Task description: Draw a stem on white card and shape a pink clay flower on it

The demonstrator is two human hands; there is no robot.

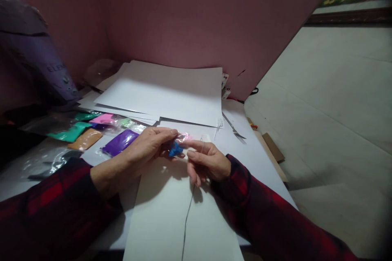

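My left hand (153, 142) is closed on a small clear plastic packet with soft blue clay (175, 149) showing at its lower end. Thumb and fingers pinch the packet over the middle of the table. From the right, my right hand (210, 161) reaches to it, its index fingertip against the packet by the blue clay. The right thumb stands a little apart from that finger, and the other fingers hang loosely curled. Below both hands lies a pale sheet of paper (162, 220) with a dark line (185, 224) drawn down it.
Several clay packets lie at left, among them purple (121, 142), orange (85, 139) and green (72, 132). White sheets (165, 89) are stacked at the back. A metal fork (234, 130) and a clear plastic fork (218, 126) lie at right. A purple container (45, 57) stands far left.
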